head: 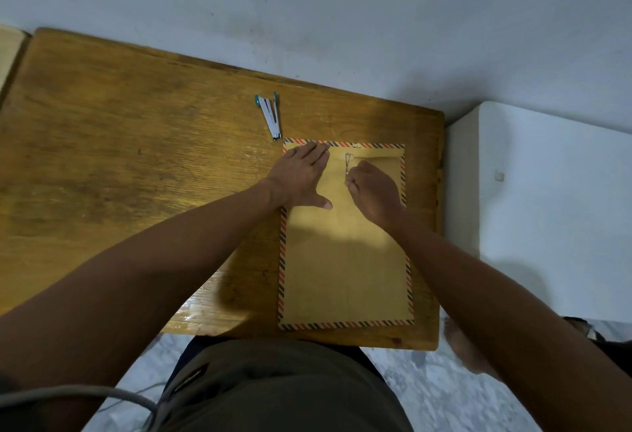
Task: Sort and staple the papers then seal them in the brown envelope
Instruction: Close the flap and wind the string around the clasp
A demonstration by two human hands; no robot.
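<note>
A brown envelope (345,260) with a red-and-blue striped border lies flat on the right part of the wooden table (119,158), flap end away from me. My left hand (301,175) presses flat on its upper left corner, fingers straight. My right hand (372,192) has curled fingers at the small metal clasp (347,163) near the flap; whether it pinches the clasp's string I cannot tell for sure. No loose papers are visible. A white stapler with teal ends (270,115) lies just beyond the envelope's top left corner.
The table's back edge meets a pale wall (342,21). A white block or cabinet (547,209) stands close to the table's right edge. A grey cable (85,394) runs across my lap at the lower left.
</note>
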